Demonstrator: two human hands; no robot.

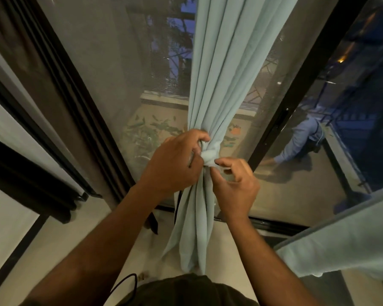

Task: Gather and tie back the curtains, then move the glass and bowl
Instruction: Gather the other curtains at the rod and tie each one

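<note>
From the head camera, looking down over both bare forearms: a pale blue-green curtain [228, 62] of soft matte cloth hangs in long vertical folds down the middle of the picture, pinched into a narrow waist at hand height and spreading out again below into loose pleats that reach the pale floor [75, 244]. At that waist sits a small bunched knot [210, 153] of the same cloth, lumpy and rounded.

The left hand [175, 164] comes up from the lower left, back of the hand to the camera, fingers curled tight round the gathered cloth just left of the knot, knuckles bent, fingertips tucked into the folds. The right hand [234, 184] comes up from the lower right, thumb and forefinger pinching the lower edge of the knot, the other fingers loosely bent below it and off the cloth. The knot lies between the two hands, touching both.

Behind the curtain is a fine grey mesh screen [102, 62] in a black frame [296, 91]; plants show dimly through it. To the left hangs a dark brown curtain [31, 51] in stiff narrow pleats. At the lower right a second stretch of pale blue-green cloth [345, 244] slants across the corner.
</note>
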